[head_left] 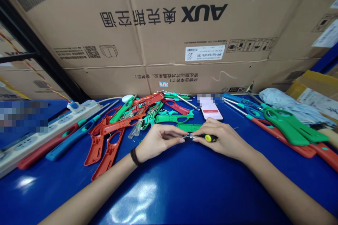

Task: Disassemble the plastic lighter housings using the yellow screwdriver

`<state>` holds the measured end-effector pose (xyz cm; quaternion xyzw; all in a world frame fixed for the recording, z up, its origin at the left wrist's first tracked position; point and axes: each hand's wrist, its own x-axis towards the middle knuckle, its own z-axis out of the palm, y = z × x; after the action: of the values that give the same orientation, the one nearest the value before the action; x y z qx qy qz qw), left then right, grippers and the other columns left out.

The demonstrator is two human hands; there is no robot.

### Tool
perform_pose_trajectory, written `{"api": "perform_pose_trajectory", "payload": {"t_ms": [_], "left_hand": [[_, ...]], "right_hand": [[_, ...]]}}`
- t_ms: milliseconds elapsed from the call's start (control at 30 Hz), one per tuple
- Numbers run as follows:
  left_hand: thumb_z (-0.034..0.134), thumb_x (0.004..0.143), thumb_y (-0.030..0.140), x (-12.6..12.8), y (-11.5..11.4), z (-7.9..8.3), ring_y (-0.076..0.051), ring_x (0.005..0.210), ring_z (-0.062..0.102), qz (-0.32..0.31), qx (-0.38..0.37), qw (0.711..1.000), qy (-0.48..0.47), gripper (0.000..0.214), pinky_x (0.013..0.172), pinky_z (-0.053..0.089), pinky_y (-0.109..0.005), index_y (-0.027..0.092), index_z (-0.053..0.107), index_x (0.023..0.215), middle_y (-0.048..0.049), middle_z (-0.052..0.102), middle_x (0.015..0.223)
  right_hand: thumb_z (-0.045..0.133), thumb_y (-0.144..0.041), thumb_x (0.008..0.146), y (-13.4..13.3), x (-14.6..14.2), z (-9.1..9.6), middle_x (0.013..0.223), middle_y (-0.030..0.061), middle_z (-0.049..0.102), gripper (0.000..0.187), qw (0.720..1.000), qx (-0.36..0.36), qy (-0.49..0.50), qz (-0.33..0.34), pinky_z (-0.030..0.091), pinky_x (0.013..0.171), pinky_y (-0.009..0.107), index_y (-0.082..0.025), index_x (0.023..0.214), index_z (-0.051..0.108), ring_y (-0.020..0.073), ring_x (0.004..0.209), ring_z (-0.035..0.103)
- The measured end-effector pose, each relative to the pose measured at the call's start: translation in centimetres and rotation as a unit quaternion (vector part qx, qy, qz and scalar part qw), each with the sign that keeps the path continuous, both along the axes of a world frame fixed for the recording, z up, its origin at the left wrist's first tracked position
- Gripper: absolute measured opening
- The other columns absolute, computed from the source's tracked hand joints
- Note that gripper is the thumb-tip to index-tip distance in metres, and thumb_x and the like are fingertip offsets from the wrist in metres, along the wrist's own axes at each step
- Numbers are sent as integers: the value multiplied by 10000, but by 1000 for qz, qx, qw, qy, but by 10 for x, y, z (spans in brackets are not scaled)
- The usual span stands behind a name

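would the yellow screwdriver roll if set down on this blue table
The screwdriver probably rolls: its handle looks round and the table glossy. It should feel stiff and fairly light, since the right hand holds it in the fingers.

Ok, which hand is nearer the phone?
Right. The right hand is just in front of the phone; the left hand is farther off, to its left and front.

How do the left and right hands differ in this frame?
The left hand wears a dark wristband; the right hand shows none. The right hand grips a yellow-handled screwdriver; the left fingertips sit by its metal tip. Both hands are over the blue table.
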<state>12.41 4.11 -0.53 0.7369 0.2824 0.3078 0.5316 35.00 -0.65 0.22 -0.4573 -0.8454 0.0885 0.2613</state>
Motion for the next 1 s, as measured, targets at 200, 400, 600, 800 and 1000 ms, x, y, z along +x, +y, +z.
{"api": "perform_pose_trajectory", "payload": {"t_ms": [200, 400, 600, 800, 1000], "left_hand": [[683, 770, 188, 1, -2, -2, -170, 796, 699, 11, 32, 999, 0, 164, 725, 561, -247, 147, 718, 924, -61, 737, 890], [650, 797, 167, 0, -2, 3, -152, 797, 681, 3, 89, 996, 20, 164, 690, 545, -213, 148, 719, 945, -57, 725, 896], [602, 825, 154, 0, -3, 4, -144, 802, 676, -4, 137, 990, 43, 214, 655, 542, -205, 156, 689, 1020, -65, 707, 925], [555, 839, 110, -1, -4, 5, -140, 779, 657, -31, 267, 962, 44, 247, 706, 533, -245, 152, 679, 1048, -66, 705, 909], [553, 849, 108, 1, -6, 0, -140, 777, 647, -20, 305, 951, 38, 239, 727, 525, -255, 149, 678, 1049, -70, 704, 905]], "right_hand": [[572, -341, 874, 1, 2, 0, 831, 12, 690, 171, 1000, -14, -7, -10, 455, 718, 274, -270, 967, 697, 163, 804, 586], [558, -354, 882, 2, 4, -1, 848, 11, 680, 188, 1000, -24, -10, -14, 457, 714, 272, -284, 994, 692, 159, 802, 588], [563, -338, 881, 2, 6, -2, 852, 22, 676, 184, 1000, -9, -9, 0, 460, 726, 279, -262, 992, 689, 166, 810, 581], [558, -308, 885, 1, 5, -2, 857, 33, 682, 175, 1000, 14, -7, 12, 466, 725, 284, -240, 984, 686, 174, 811, 580], [563, -296, 880, 0, 4, 1, 845, 24, 690, 167, 999, 26, -22, 10, 472, 704, 286, -251, 975, 692, 176, 801, 583]]}}
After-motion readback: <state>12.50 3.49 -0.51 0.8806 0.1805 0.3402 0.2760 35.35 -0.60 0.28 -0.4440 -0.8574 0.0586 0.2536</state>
